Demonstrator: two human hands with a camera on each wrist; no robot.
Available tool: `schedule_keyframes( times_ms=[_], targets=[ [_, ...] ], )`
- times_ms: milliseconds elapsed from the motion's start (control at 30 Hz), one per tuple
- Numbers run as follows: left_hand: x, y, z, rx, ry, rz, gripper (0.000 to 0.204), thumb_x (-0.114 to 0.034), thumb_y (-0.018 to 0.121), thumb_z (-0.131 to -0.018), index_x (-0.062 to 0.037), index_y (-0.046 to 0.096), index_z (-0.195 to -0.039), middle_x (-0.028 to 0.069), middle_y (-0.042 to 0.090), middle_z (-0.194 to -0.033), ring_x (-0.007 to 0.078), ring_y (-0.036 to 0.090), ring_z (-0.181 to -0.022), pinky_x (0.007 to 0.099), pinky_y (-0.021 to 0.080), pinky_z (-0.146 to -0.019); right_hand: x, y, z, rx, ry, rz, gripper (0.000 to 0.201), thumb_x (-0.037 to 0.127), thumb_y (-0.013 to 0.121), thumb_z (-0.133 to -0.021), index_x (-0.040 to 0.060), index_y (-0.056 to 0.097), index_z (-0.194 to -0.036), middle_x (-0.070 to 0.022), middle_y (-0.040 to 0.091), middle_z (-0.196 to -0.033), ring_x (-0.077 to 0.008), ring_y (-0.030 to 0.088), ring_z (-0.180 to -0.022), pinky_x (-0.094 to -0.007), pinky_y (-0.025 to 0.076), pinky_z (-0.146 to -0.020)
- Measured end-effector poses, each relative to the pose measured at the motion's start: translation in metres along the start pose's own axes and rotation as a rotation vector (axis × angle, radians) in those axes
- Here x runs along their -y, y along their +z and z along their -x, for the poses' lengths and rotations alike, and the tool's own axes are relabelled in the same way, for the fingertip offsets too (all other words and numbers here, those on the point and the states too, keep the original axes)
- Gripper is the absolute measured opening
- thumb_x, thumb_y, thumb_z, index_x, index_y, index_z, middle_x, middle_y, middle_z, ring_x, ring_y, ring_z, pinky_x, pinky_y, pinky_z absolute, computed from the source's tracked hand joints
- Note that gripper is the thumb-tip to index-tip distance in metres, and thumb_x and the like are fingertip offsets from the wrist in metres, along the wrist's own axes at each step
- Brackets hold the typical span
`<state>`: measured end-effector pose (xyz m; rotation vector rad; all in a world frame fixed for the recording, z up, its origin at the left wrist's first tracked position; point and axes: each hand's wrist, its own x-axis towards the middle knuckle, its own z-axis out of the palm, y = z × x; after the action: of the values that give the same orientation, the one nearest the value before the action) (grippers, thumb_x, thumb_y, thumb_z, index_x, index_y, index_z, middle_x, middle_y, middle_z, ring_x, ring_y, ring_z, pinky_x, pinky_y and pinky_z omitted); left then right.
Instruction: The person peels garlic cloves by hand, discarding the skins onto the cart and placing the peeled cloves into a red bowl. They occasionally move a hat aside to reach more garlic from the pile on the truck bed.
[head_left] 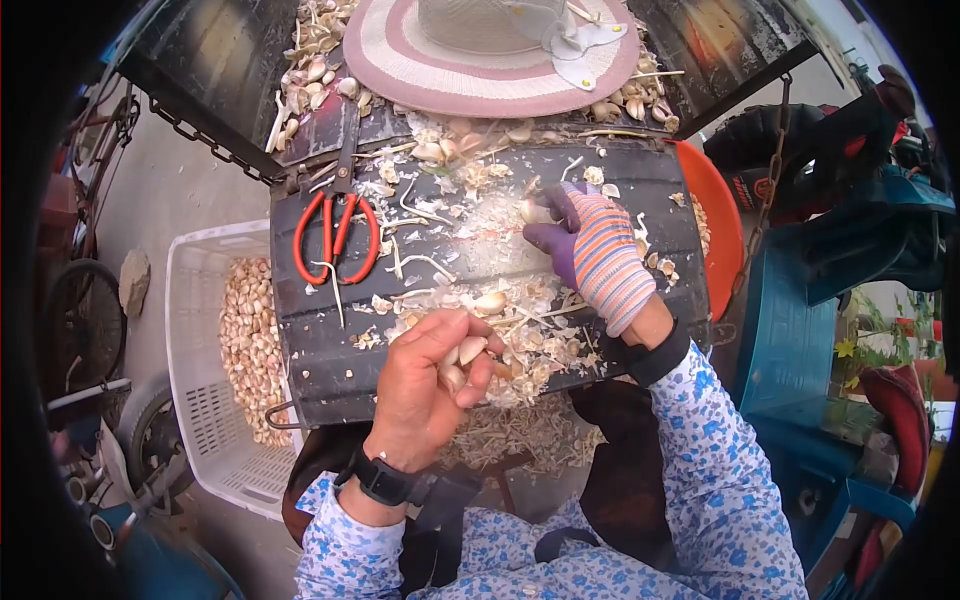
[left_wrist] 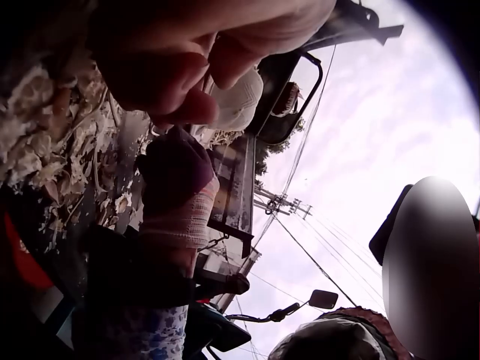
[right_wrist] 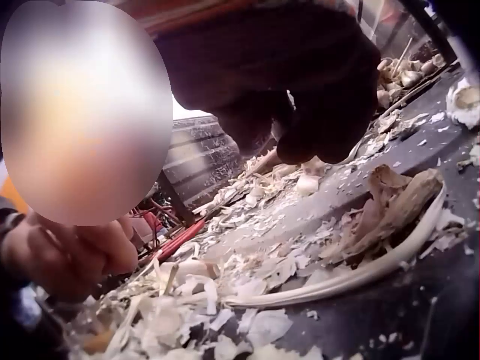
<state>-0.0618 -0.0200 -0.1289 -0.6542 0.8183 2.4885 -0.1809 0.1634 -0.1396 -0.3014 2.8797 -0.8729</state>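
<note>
Bare and palm up, my left hand (head_left: 412, 395) holds a few peeled-looking garlic cloves (head_left: 471, 350) in its curled fingers, low over the near part of the dark ribbed board (head_left: 335, 375). My right hand (head_left: 598, 250) wears a striped glove with purple fingertips. Between its thumb and fingers it pinches a pale garlic clove (head_left: 530, 212), mostly hidden by the glove. Another clove (head_left: 490, 303) lies on the board just beyond my left fingers. Papery garlic skins (head_left: 540, 350) and dry stalks are heaped between the hands. In the left wrist view the gloved hand (left_wrist: 176, 176) appears below my bare fingers.
Red-handled shears (head_left: 328, 240) lie on the board's left side. A white crate (head_left: 215, 400) of cloves stands at left, an orange basin (head_left: 715, 220) at right. Beyond, a striped sun hat (head_left: 400, 60) rests on garlic bulbs. A chain (head_left: 775, 180) hangs at right.
</note>
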Motion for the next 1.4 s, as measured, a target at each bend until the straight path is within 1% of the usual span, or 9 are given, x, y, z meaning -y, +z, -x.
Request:
schedule_keyframes(
  times_ms=[167, 267, 400, 500, 767, 1067, 1200, 1233, 1400],
  targets=[
    [-0.008, -0.007, 0.004, -0.032, 0.122, -0.04, 0.012, -0.007, 0.053, -0.091, 0.0019, 0.056, -0.099, 0.0162, 0.061, -0.084, 0.0142, 0.053, -0.055, 0.0222, 0.039, -0.043, 0.015, 0.008, -0.018, 0.121, -0.095, 0.447, 0.026, 0.023, 0.061, -0.079, 0.0049, 0.059, -0.097, -0.0217, 0.061, -0.094, -0.0365, 0.061, -0.092, -0.0462, 0.049, -0.077],
    [-0.012, -0.003, 0.007, -0.074, 0.16, -0.077, 0.013, -0.005, 0.052, -0.092, 0.0019, 0.056, -0.102, 0.015, 0.061, -0.084, 0.0134, 0.054, -0.057, 0.0217, 0.039, -0.043, 0.003, 0.021, -0.016, -0.051, -0.079, 0.379, 0.024, 0.02, 0.062, -0.078, 0.0035, 0.058, -0.095, -0.0205, 0.062, -0.097, -0.0366, 0.061, -0.093, -0.0462, 0.049, -0.077],
    [-0.011, -0.002, 0.009, -0.069, 0.159, -0.132, 0.016, -0.005, 0.052, -0.092, 0.0019, 0.055, -0.106, 0.013, 0.062, -0.084, 0.0121, 0.055, -0.059, 0.0209, 0.039, -0.044, 0.011, 0.012, 0.003, 0.036, 0.155, -0.423, 0.017, 0.013, 0.063, -0.08, 0.0004, 0.059, -0.091, -0.0107, 0.06, -0.067, -0.0245, 0.057, -0.06, -0.0334, 0.047, -0.059],
    [-0.006, 0.003, 0.007, -0.067, 0.165, -0.127, 0.018, -0.005, 0.055, -0.09, 0.0015, 0.055, -0.106, 0.0093, 0.062, -0.082, 0.0103, 0.057, -0.061, 0.0196, 0.039, -0.043, 0.046, -0.007, 0.04, 0.227, 0.319, -1.053, 0.014, 0.012, 0.058, -0.087, -0.0012, 0.059, -0.093, -0.0015, 0.058, -0.074, -0.0063, 0.052, -0.059, -0.0213, 0.042, -0.053],
    [-0.002, 0.017, 0.02, -0.138, 0.417, -0.476, 0.016, -0.008, 0.066, -0.084, -0.0005, 0.061, -0.096, -0.0001, 0.06, -0.076, 0.0056, 0.055, -0.062, 0.0199, 0.044, -0.055, 0.059, 0.008, 0.076, 0.281, 0.195, -1.284, 0.021, 0.012, 0.058, -0.087, 0.0006, 0.057, -0.105, -0.0059, 0.06, -0.087, -0.0112, 0.058, -0.075, -0.0258, 0.047, -0.07],
    [-0.015, -0.003, 0.011, 0.009, 0.26, -0.08, 0.011, -0.011, 0.057, -0.09, -0.0014, 0.056, -0.096, 0.0104, 0.062, -0.081, 0.0113, 0.055, -0.059, 0.0224, 0.04, -0.047, 0.063, -0.002, 0.073, 0.125, 0.201, -1.144, 0.021, 0.005, 0.06, -0.084, -0.001, 0.06, -0.104, -0.0056, 0.062, -0.083, -0.0099, 0.058, -0.077, -0.0251, 0.048, -0.067],
    [-0.026, -0.014, 0.007, -0.014, 0.308, 0.022, 0.018, -0.019, 0.048, -0.096, -0.002, 0.053, -0.094, 0.0158, 0.06, -0.088, 0.0148, 0.055, -0.061, 0.0227, 0.039, -0.047, 0.034, 0.013, 0.058, -0.075, -0.36, -0.071, 0.022, 0.012, 0.063, -0.079, 0.0026, 0.062, -0.1, -0.0152, 0.061, -0.08, -0.0271, 0.061, -0.072, -0.0394, 0.047, -0.065],
    [-0.027, -0.015, 0.007, -0.031, 0.314, 0.025, 0.017, -0.019, 0.048, -0.096, -0.0019, 0.053, -0.095, 0.0156, 0.06, -0.088, 0.0152, 0.055, -0.062, 0.0229, 0.039, -0.047, 0.034, 0.017, 0.059, 0.013, -0.276, -0.028, 0.017, 0.014, 0.064, -0.075, 0.0046, 0.063, -0.09, -0.0181, 0.059, -0.082, -0.0353, 0.059, -0.075, -0.0455, 0.046, -0.067],
    [-0.025, -0.017, 0.006, -0.11, 0.257, -0.013, 0.018, -0.018, 0.048, -0.096, -0.0015, 0.054, -0.098, 0.0145, 0.061, -0.087, 0.0169, 0.057, -0.064, 0.0259, 0.041, -0.048, 0.04, 0.028, 0.056, 0.086, -0.349, 0.286, 0.017, 0.016, 0.064, -0.072, 0.006, 0.061, -0.086, -0.0169, 0.059, -0.083, -0.034, 0.059, -0.08, -0.0441, 0.047, -0.071]
  ],
)
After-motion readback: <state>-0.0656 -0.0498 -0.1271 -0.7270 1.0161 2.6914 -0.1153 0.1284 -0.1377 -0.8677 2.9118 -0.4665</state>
